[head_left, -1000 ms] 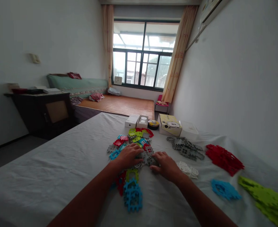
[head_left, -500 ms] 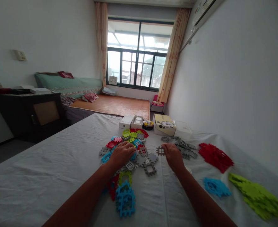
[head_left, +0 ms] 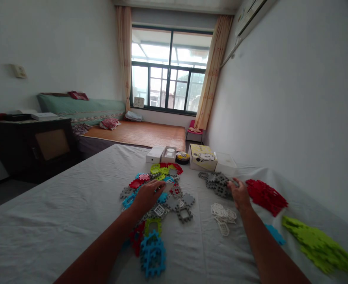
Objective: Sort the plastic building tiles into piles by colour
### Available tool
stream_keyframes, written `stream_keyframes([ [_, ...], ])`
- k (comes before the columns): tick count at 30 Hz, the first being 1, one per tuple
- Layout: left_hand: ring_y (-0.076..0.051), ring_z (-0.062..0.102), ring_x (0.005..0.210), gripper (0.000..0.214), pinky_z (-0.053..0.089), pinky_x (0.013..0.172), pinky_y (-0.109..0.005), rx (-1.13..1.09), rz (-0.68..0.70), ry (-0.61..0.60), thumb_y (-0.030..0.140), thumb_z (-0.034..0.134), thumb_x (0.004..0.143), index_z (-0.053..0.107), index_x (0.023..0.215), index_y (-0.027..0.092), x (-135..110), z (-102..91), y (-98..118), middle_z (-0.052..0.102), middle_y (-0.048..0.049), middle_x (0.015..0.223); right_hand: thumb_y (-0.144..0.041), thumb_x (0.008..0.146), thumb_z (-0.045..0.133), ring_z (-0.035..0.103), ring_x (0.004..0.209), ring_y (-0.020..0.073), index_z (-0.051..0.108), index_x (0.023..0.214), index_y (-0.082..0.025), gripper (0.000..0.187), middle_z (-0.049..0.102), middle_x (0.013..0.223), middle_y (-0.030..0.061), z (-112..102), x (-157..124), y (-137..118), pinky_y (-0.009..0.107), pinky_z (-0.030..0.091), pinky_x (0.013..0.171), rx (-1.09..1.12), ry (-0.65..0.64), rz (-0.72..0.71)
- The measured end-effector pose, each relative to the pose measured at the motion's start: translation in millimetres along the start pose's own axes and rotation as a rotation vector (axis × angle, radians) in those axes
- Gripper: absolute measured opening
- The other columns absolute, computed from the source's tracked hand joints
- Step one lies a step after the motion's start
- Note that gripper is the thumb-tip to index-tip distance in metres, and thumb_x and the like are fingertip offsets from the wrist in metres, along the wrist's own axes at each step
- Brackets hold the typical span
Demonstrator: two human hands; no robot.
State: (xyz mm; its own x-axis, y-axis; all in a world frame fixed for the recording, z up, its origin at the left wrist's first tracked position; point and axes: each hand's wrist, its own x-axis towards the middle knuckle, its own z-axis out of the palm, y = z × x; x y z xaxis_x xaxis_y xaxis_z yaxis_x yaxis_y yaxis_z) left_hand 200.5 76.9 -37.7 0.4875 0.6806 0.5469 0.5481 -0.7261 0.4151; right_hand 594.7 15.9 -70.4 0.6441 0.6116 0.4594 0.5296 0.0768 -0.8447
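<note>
My left hand is over the mixed heap of interlocking plastic building pieces, closed on a pale grey piece at its fingertips. Red, blue, green and grey pieces lie around it, with a white window-shaped piece just below. At the right edge of the grey pile, my right hand has its fingers apart and appears to hold nothing. Several white window pieces lie to the left of my right wrist. A stack of blue pieces sits at the near end of the heap.
Red pieces, blue pieces and green pieces form separate piles on the right. Along the far edge of the cloth-covered table stand a white box, a round tin, a yellow cartoon box and a clear container.
My right hand has moved right to the grey pile and let go of the grey window-like piece. The white pieces now show beside its wrist. My left hand has a pale grey piece at its fingertips.
</note>
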Motion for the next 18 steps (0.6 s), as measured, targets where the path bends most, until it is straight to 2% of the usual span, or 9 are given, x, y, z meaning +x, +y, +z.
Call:
stream_keyframes([
  [2,-0.016,0.064,0.084,0.02,0.049,0.074,-0.024,-0.096,-0.033,-0.01,0.031,0.051,0.088,0.065,0.099,0.022,0.0,1.4,0.4,0.069,-0.0021,0.095,-0.046,0.075,0.051,0.065,0.083,0.0246,0.056,0.115,-0.012,0.052,0.067,0.094,0.013,2.3,-6.3,-15.3,0.037,0.052,0.075,-0.041,0.054,-0.001],
  [3,-0.016,0.064,0.082,0.019,0.049,0.073,-0.023,-0.149,-0.048,-0.027,0.031,0.052,0.087,0.065,0.097,0.021,-0.2,2.0,1.7,0.069,-0.0023,0.093,-0.047,0.076,0.051,0.065,0.083,0.0242,0.057,0.114,-0.013,0.051,0.067,0.097,0.0132,5.4,-12.5,-26.3,0.037,0.052,0.075,-0.049,0.033,-0.012],
  [5,-0.015,0.064,0.081,0.018,0.05,0.072,-0.023,-0.259,-0.064,-0.079,0.031,0.055,0.085,0.065,0.093,0.019,-1.2,3.1,6.5,0.069,-0.0024,0.09,-0.049,0.081,0.047,0.065,0.079,0.0217,0.059,0.11,-0.016,0.046,0.068,0.097,0.0112,15.3,-31.6,-53.9,0.034,0.052,0.071,-0.023,-0.154,-0.069],
  [7,-0.015,0.064,0.081,0.017,0.05,0.072,-0.022,-0.36,-0.062,-0.149,0.03,0.055,0.084,0.065,0.09,0.018,-2.8,4.2,13.1,0.069,-0.0021,0.088,-0.051,0.085,0.044,0.064,0.073,0.0187,0.061,0.109,-0.019,0.043,0.069,0.099,0.0085,27.6,-57.6,-85.0,0.031,0.052,0.065,0.038,-0.445,-0.149],
  [8,-0.014,0.063,0.081,0.017,0.05,0.071,-0.022,-0.397,-0.057,-0.181,0.03,0.056,0.084,0.065,0.089,0.018,-3.6,4.9,16.6,0.069,-0.0021,0.087,-0.05,0.087,0.044,0.064,0.073,0.0183,0.062,0.109,-0.021,0.041,0.069,0.101,0.0076,33.3,-71.4,-99.8,0.031,0.052,0.066,0.052,-0.547,-0.196],
  [11,-0.014,0.062,0.079,0.018,0.05,0.068,-0.021,-0.443,-0.034,-0.243,0.031,0.057,0.083,0.066,0.088,0.016,-5.7,7.2,24.9,0.068,-0.0027,0.086,-0.045,0.086,0.05,0.064,0.074,0.0199,0.066,0.108,-0.029,0.032,0.069,0.101,0.0043,44.5,-105.8,-133.2,0.035,0.053,0.071,0.045,-0.71,-0.32],
  [13,-0.014,0.062,0.08,0.019,0.05,0.068,-0.021,-0.446,-0.017,-0.265,0.031,0.057,0.083,0.067,0.09,0.016,-6.5,8.6,27.3,0.068,-0.0034,0.087,-0.042,0.083,0.054,0.065,0.076,0.0219,0.069,0.102,-0.035,0.024,0.07,0.094,0.0029,47.7,-116.9,-142.0,0.038,0.054,0.074,0.043,-0.765,-0.345],
  [15,-0.015,0.062,0.084,0.021,0.051,0.07,-0.021,-0.454,-0.017,-0.275,0.031,0.056,0.083,0.067,0.096,0.017,-6.8,9.3,27.1,0.068,-0.004,0.093,-0.041,0.082,0.056,0.066,0.079,0.0228,0.07,0.095,-0.038,0.02,0.07,0.088,0.0024,49.2,-116.3,-138.6,0.039,0.054,0.076,0.074,-0.787,-0.313],
  [18,-0.015,0.063,0.088,0.026,0.051,0.071,-0.021,-0.468,-0.034,-0.257,0.031,0.054,0.085,0.066,0.105,0.019,-6.2,8.3,24.3,0.067,-0.005,0.103,-0.043,0.077,0.062,0.066,0.069,0.0215,0.069,0.094,-0.033,0.021,0.07,0.075,0.0025,48.1,-94.2,-112.3,0.036,0.055,0.065,0.172,-0.675,-0.157],
])
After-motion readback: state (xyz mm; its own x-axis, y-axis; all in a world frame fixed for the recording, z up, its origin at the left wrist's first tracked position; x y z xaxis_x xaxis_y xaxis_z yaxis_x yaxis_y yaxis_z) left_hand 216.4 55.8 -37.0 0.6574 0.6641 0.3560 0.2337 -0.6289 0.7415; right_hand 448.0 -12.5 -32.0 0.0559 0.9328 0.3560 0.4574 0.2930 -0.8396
